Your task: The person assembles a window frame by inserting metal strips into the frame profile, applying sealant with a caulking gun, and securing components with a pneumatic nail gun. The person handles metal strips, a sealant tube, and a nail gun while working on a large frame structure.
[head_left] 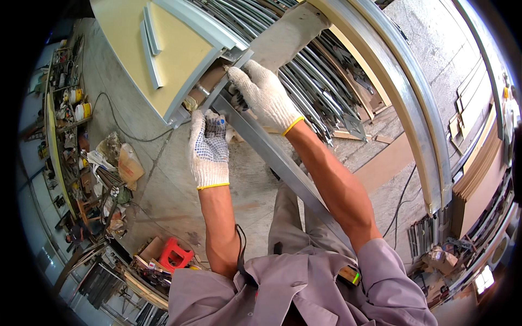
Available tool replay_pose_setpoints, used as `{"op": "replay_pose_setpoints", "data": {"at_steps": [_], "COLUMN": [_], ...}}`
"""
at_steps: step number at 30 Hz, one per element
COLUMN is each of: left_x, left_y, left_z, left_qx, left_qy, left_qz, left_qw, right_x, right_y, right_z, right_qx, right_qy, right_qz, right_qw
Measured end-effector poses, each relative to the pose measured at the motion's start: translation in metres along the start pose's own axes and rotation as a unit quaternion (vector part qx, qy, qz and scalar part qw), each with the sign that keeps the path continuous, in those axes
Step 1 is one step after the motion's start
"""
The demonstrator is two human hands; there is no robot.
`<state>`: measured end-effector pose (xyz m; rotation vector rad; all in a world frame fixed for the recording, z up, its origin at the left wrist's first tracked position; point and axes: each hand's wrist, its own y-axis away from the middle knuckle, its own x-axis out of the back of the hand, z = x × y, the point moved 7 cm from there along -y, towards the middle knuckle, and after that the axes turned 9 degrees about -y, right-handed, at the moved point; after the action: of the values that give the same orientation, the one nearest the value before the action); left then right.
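Both my hands wear white knitted gloves with yellow cuffs and meet at the corner of a pale yellow panel (182,41) edged in light metal. My right hand (265,96) is closed around the metal crosspiece at that corner, thumb and forefinger pointing left. Below it, my left hand (210,149) has curled fingers, blue-dotted side showing, at the panel's lower corner; what lies in them is hidden. A long grey metal bar (288,165) runs from between my hands down right, passing under my right forearm. Two thin light strips (150,51) lie on the panel.
Behind my right hand lie many metal rods (310,81) and a thick grey-beige shape (285,38). Curved metal rails (399,81) arch at right beside stacked brown boards (481,174). Left are cluttered shelves (51,125), a cable (128,130) and a red stool-like object (174,254).
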<state>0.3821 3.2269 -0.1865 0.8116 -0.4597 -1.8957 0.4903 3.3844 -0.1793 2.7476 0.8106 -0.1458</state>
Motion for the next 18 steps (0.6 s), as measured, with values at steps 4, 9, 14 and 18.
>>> {"op": "replay_pose_setpoints", "data": {"at_steps": [4, 9, 14, 18], "left_x": [0.004, 0.009, 0.010, 0.011], "left_y": [-0.012, -0.011, -0.018, -0.020], "left_z": [0.003, 0.006, 0.006, 0.007], "left_qx": [-0.017, -0.012, -0.008, 0.005], "left_qy": [0.013, -0.003, -0.014, -0.013], "left_qz": [-0.034, 0.017, -0.012, -0.087], "left_qw": [0.999, 1.000, 1.000, 0.996], "right_x": [0.000, -0.007, -0.005, -0.007], "right_y": [0.001, 0.000, 0.000, -0.001], "right_z": [0.001, 0.007, 0.006, 0.006], "right_qx": [-0.013, 0.005, 0.014, 0.043], "right_qy": [-0.020, -0.036, -0.061, -0.088], "right_qz": [0.016, -0.009, 0.005, 0.034], "right_qw": [1.000, 0.999, 0.998, 0.995]}}
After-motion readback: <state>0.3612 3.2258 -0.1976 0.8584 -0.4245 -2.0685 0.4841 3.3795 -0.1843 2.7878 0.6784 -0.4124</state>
